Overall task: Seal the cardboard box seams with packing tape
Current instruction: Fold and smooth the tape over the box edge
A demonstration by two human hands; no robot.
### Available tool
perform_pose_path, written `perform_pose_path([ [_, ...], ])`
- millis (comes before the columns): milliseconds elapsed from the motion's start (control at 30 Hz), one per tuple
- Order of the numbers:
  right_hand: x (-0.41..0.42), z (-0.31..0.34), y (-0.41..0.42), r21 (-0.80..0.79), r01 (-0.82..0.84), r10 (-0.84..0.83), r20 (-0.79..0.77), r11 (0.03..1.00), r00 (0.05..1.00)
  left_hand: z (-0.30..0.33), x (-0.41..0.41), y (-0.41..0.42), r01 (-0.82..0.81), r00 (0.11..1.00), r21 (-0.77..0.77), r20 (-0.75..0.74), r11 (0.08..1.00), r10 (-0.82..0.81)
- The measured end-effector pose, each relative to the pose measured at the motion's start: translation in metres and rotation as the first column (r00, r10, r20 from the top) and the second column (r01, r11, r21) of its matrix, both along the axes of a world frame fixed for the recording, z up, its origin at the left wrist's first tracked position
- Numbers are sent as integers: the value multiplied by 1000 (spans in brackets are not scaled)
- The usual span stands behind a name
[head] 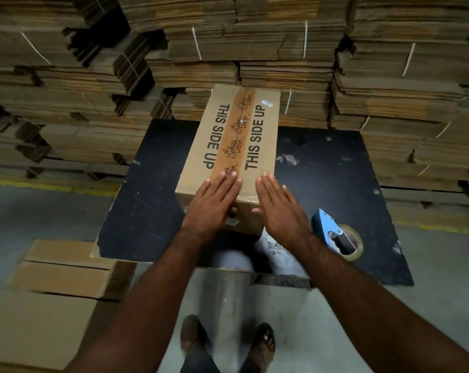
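— What have the hands got hold of?

— Nothing is gripped. The left hand lies flat, fingers straight, on the near end of the box, its fingertips on the tape that runs down the middle seam. The right hand is flat too, fingers straight and together, over the box's near right corner; I cannot tell if it presses or only hovers just above.

— Where does the box sit?

— Lengthwise on a dark table, its far end reaching past the table's back edge. "THIS SIDE UP" is printed on both sides of the tape.

— Anything close by?

— A blue tape gun with its roll lies on the table just right of the right wrist, apart from the box. Bundled stacks of flat cardboard rise right behind the table and to both sides. More cardboard sits on the floor at the lower left. The person's sandalled feet show below, near the table's front edge.
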State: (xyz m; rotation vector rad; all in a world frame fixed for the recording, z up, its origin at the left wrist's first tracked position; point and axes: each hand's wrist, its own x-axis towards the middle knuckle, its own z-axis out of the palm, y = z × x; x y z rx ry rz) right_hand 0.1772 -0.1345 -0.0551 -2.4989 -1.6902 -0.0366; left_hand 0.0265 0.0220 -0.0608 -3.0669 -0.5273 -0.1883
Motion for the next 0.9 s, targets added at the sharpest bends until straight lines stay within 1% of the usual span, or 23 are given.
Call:
perform_pose_path([
  [100,5,4,-10,-20,-18,17,-8,1000,1000,5,0,1,-7,1000,-40,-1,999,7],
  [167,6,9,-10,35,-3,6,-72,999,997,10,7,-4,-37,999,-91,29,995,39],
  [233,6,12,-5,63,24,-17,-120,998,993,10,12,-10,-73,996,-94,36,993,77],
  [300,7,12,-1,50,22,-17,-94,999,995,6,16,-12,-90,995,-57,29,994,92],
  [367,6,11,-1,-7,9,-10,-44,1000,999,4,19,-11,-90,996,-39,5,995,90],
  [433,4,8,-5,-46,3,-4,-30,999,1000,6,18,-12,-72,997,-41,0,997,72],
  [500,2,6,-15,-16,25,-25,-46,1000,999,10,14,-14,-44,999,-59,7,997,45],
  [533,2,4,-20,33,52,-49,-88,998,995,11,12,-17,-25,999,-71,23,997,26],
  [600,-1,0,-32,178,160,-108,-270,971,957,11,8,-24,40,997,-106,66,994,-33],
  [633,-4,-3,-38,237,249,-143,-390,939,910,12,7,-28,87,994,-122,77,989,-78],
  [700,-15,-5,-45,278,410,-183,-589,869,787,16,9,-37,160,984,-156,103,975,-145],
  [733,-22,-4,-46,284,454,-187,-637,845,748,19,12,-38,177,980,-174,119,969,-158],
  [800,-38,-2,-46,301,485,-177,-674,821,718,20,16,-39,194,976,-206,142,959,-167],
  [900,-60,9,-38,285,477,-148,-713,831,685,20,17,-38,196,975,-260,157,946,-159],
])
